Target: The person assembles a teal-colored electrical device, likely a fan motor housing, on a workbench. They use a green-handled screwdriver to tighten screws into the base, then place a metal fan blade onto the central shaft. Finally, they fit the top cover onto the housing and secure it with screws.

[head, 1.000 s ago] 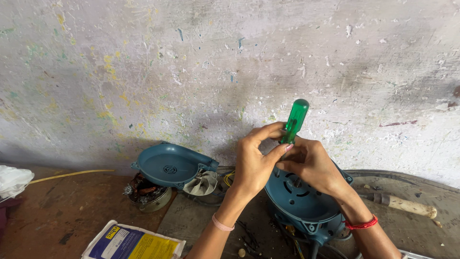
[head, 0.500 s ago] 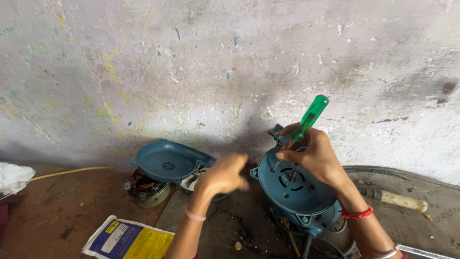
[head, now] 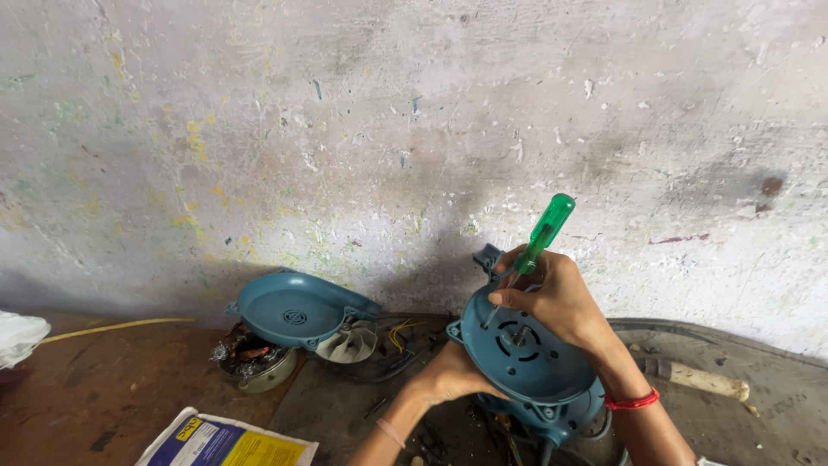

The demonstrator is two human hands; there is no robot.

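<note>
Having left the screwdriver (head: 542, 235), left hand (head: 448, 380) now bracing blue motor housing (head: 517, 362); right hand (head: 556, 298) alone pinching it, driving.

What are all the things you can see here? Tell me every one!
Screwdriver: one, green see-through handle, tip on the round casing.
Motor casing: one, blue and round, tilted up in the middle.
Loose cover: one, blue, lying to the left by the wall.
Copper-wound part: one, brownish, under the loose cover.
Fan wheel: one, pale, beside the cover.
Printed packet: one, blue and yellow, bottom left.
Wooden handle: one, pale, at the right.
Yellow wire: one, along the left floor.
Wall: one, grey, paint-flecked.
Left hand: one, holding the casing's lower edge.
Right hand: one, red wrist thread, gripping the screwdriver.
</note>
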